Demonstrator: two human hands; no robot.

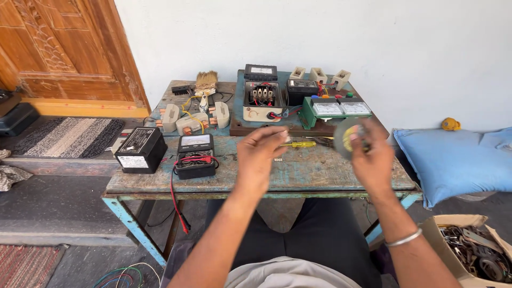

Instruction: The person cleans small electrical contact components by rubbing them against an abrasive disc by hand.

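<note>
My right hand is raised over the right side of the worn blue table and holds a round grey roll of tape with a yellow and red middle. My left hand hovers at the table's middle with its fingers pinched together toward the roll; whether something small sits between them is too blurred to tell. A yellow-handled screwdriver lies on the table between the hands. Behind it stand a green box with two white meters and a cream switch box with red wires.
A black multimeter with red leads and a black box sit at the table's left. A brush and beige transformer parts lie further back. A blue cushion and a cardboard box of metal parts are at the right.
</note>
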